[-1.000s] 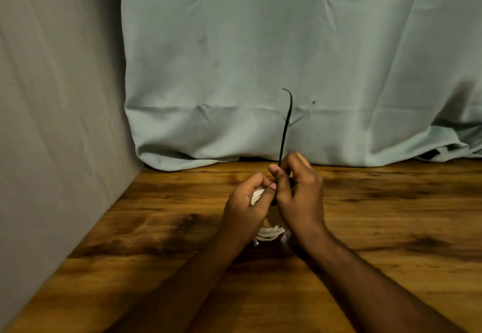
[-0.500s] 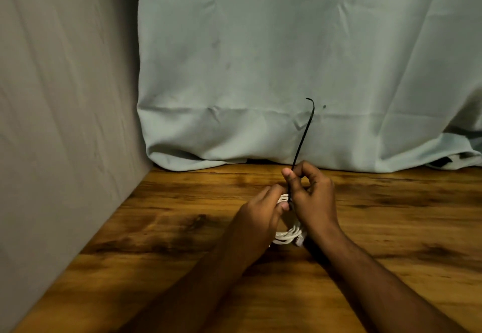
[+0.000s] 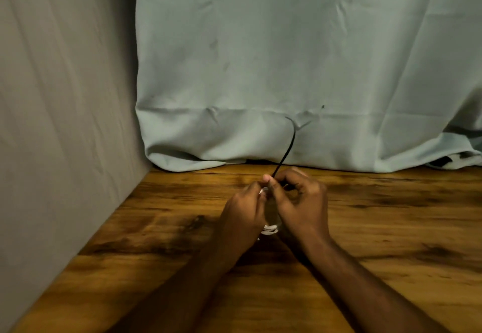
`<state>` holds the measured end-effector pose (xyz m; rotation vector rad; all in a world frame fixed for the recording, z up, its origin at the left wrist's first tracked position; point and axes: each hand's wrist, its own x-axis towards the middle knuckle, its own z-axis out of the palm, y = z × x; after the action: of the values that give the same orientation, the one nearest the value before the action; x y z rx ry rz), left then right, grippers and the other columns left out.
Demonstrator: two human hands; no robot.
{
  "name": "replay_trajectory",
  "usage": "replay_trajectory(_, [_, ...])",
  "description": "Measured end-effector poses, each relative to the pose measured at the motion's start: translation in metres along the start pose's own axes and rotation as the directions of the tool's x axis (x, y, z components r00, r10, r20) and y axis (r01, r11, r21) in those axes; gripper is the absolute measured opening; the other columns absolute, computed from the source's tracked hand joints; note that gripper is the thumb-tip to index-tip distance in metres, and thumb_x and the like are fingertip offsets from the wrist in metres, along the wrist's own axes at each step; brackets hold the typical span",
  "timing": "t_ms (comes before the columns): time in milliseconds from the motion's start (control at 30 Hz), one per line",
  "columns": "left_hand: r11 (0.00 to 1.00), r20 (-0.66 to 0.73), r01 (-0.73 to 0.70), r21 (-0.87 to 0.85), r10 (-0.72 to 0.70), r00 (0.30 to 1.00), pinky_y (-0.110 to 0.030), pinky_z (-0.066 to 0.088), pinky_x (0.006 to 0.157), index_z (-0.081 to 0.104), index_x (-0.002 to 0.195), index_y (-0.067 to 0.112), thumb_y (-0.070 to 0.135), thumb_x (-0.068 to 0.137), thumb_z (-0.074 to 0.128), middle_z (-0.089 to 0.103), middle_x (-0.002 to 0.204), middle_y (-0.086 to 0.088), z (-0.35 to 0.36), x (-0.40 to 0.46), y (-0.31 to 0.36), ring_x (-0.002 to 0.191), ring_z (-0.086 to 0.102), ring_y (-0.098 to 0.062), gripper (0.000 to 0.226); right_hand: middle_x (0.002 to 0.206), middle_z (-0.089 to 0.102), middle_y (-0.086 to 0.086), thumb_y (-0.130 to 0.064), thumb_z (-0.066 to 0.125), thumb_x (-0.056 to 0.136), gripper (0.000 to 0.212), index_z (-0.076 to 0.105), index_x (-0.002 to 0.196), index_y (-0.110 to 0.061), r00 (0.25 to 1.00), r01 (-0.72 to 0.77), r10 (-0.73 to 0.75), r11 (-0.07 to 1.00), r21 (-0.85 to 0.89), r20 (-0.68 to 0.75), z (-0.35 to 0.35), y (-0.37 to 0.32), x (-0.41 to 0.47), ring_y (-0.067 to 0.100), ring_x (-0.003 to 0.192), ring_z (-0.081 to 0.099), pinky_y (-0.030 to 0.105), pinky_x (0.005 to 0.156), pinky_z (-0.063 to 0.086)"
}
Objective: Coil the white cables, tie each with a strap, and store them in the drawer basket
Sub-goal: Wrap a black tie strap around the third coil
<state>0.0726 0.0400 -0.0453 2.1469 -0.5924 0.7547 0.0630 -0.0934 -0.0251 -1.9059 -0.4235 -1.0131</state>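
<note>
White coil (image 3: 270, 228) sat low over the table (image 3: 391, 228) between my hands, mostly hidden. My left hand (image 3: 241, 218) gripped it; my right hand (image 3: 300, 202) pinched the black strap (image 3: 288, 144), whose free tail had leaned rightward since a second before. I judged the tie was tightening; storing remained.
</note>
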Motion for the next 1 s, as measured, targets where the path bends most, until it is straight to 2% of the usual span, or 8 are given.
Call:
replay_trajectory(167, [0.867, 0.126, 0.368, -0.335, -0.346, 0.93, -0.028, 0.052, 0.074, 0.065, 0.098, 0.02, 0.02, 0.093, 0.048, 0.069, 0.091, 0.0, -0.006, 0.008, -0.01, 0.085, 0.065, -0.013, 0.018, 0.086, 0.074, -0.011, -0.014, 0.083, 0.087, 0.009, 0.082, 0.093, -0.021, 0.973, 0.145, -0.131, 0.987, -0.061, 0.189, 0.006, 0.008, -0.002, 0.008, 0.082, 0.068, 0.039, 0.069, 0.056])
replay_trajectory(233, [0.649, 0.237, 0.513, -0.563, -0.467, 0.852, -0.024, 0.052, 0.075, 0.067, 0.094, 0.016, 0.01, 0.092, 0.052, 0.07, 0.09, -0.004, -0.01, 0.014, -0.013, 0.085, 0.065, -0.016, 0.016, 0.093, 0.076, -0.008, -0.011, 0.085, 0.085, 0.015, 0.083, 0.096, -0.02, 0.96, 0.186, -0.162, 0.979, -0.086, 0.229, 0.008, 0.011, -0.002, 0.01, 0.09, 0.07, 0.039, 0.074, 0.058])
replay_trajectory(333, [0.265, 0.379, 0.59, -0.763, -0.556, 0.74, -0.035, 0.051, 0.082, 0.065, 0.113, -0.005, 0.007, 0.097, 0.053, 0.068, 0.103, -0.021, -0.019, 0.02, -0.021, 0.089, 0.064, -0.028, 0.022, 0.097, 0.076, -0.007, -0.017, 0.086, 0.081, 0.012, 0.082, 0.091, -0.022, 0.93, 0.263, -0.226, 0.96, -0.095, 0.291, 0.012, 0.011, -0.004, 0.017, 0.102, 0.068, 0.044, 0.081, 0.058])
replay_trajectory(400, [0.156, 0.416, 0.58, -0.8, -0.553, 0.722, -0.033, 0.053, 0.074, 0.06, 0.122, -0.007, 0.009, 0.098, 0.054, 0.068, 0.101, -0.019, -0.023, 0.021, -0.023, 0.083, 0.066, -0.026, 0.029, 0.095, 0.071, -0.009, -0.027, 0.085, 0.081, 0.009, 0.083, 0.09, -0.025, 0.921, 0.284, -0.237, 0.952, -0.117, 0.31, 0.015, 0.011, -0.004, 0.02, 0.106, 0.063, 0.047, 0.083, 0.055])
replay_trajectory(633, [0.256, 0.446, 0.588, -0.767, -0.447, 0.775, -0.026, 0.056, 0.061, 0.064, 0.1, 0.003, 0.009, 0.101, 0.05, 0.071, 0.079, -0.007, -0.025, 0.018, -0.019, 0.068, 0.067, -0.016, 0.015, 0.095, 0.046, -0.011, -0.043, 0.09, 0.078, 0.017, 0.085, 0.089, -0.031, 0.951, 0.146, -0.086, 0.971, -0.187, 0.295, 0.012, 0.015, -0.005, 0.015, 0.101, 0.044, 0.041, 0.08, 0.052])
replay_trajectory(800, [0.477, 0.294, 0.487, -0.732, -0.423, 0.857, -0.026, 0.056, 0.069, 0.065, 0.107, 0.005, 0.005, 0.1, 0.053, 0.073, 0.09, -0.008, -0.02, 0.013, -0.018, 0.08, 0.068, -0.019, 0.014, 0.113, 0.04, -0.013, -0.042, 0.09, 0.079, 0.017, 0.082, 0.091, -0.033, 0.934, 0.016, 0.02, 0.995, -0.099, 0.356, 0.01, 0.019, -0.007, 0.006, 0.115, 0.042, 0.027, 0.092, 0.048])
replay_trajectory(900, [0.51, 0.273, 0.471, -0.72, -0.416, 0.867, -0.025, 0.053, 0.056, 0.062, 0.115, 0.001, 0.006, 0.101, 0.052, 0.067, 0.077, -0.011, -0.02, 0.011, -0.017, 0.063, 0.061, -0.018, 0.018, 0.129, 0.037, -0.014, -0.03, 0.093, 0.078, 0.05, 0.062, 0.117, -0.038, 0.899, -0.125, 0.092, 0.991, 0.049, 0.429, 0.005, 0.013, -0.006, -0.007, 0.118, 0.052, 0.017, 0.094, 0.053])
replay_trajectory(1000, [0.611, 0.199, 0.446, -0.654, -0.43, 0.88, -0.034, 0.058, 0.07, 0.065, 0.114, 0.013, 0.01, 0.1, 0.055, 0.074, 0.095, -0.009, -0.019, 0.01, -0.018, 0.08, 0.068, -0.023, 0.017, 0.13, 0.057, 0.002, -0.003, 0.089, 0.076, 0.078, 0.048, 0.135, -0.033, 0.815, -0.466, 0.275, 0.834, 0.296, 0.51, 0.006, 0.014, -0.007, 0.017, 0.109, 0.07, 0.035, 0.089, 0.063])
